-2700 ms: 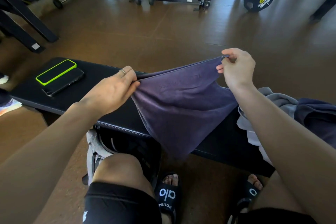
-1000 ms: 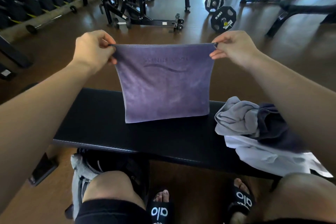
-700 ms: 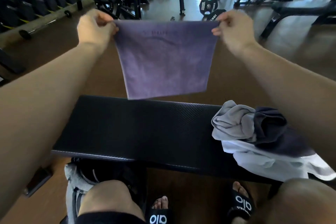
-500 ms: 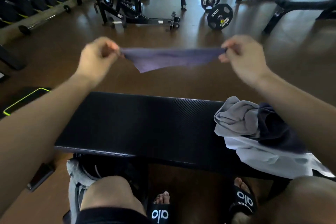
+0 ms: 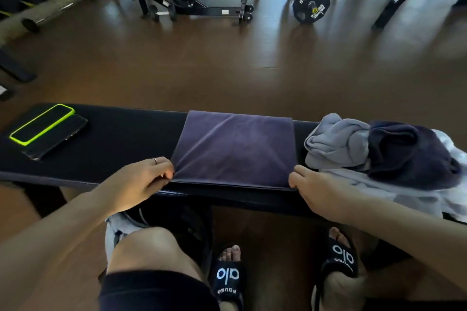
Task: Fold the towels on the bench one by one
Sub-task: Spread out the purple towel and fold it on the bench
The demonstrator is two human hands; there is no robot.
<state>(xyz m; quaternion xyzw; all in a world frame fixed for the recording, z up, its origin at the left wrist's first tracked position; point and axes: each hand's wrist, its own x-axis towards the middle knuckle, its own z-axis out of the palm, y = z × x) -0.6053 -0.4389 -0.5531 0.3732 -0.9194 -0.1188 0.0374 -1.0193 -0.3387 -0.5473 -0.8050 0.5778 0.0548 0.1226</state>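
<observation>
Pinching purple towel (image 5: 235,149) near corners on bench (image 5: 121,139): left hand (image 5: 141,182), right hand (image 5: 318,190).

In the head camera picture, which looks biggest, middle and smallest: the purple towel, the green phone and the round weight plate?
1. Purple towel, clearly biggest.
2. Green phone.
3. Weight plate, though it sits far back on the floor, so it only looks smaller; phone and plate are close.
</observation>
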